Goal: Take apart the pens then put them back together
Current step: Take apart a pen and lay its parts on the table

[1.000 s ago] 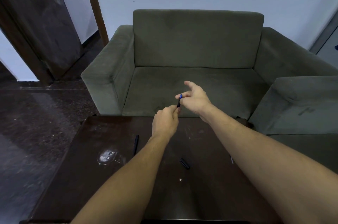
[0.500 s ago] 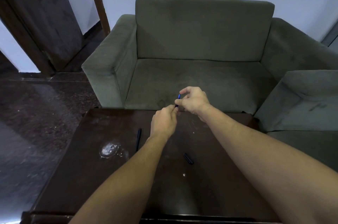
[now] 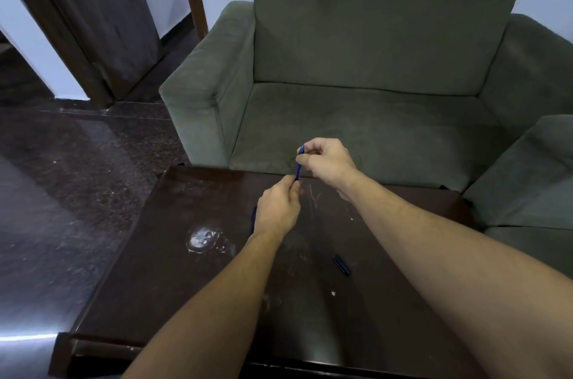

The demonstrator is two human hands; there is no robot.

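Head view looks down on a dark brown, glossy wooden table with a grey-green fabric sofa beyond its far edge. At the far left stands a dark wooden door above a dark speckled stone floor. On the table's left part lies a whitish smudged patch. Just right of that patch, a slim dark pen part lies on the table, mostly hidden behind the left hand. The left hand is closed, its thumb and fingers pinching the lower end of a thin blue pen piece. This blue piece is held in the air above the far edge of the table, nearly upright with a slight tilt, spanning the gap between the two hands. The right hand, higher and just right of the left one, is curled, its fingertips pinching the upper end of the same blue piece. Both bare forearms reach in from the bottom of the frame. Nearer the camera, between the two forearms, a short black pen cap lies on the table, well apart from the hands. A small white speck sits just below it on the wood. What exactly the blue piece is, barrel or refill, I cannot tell.
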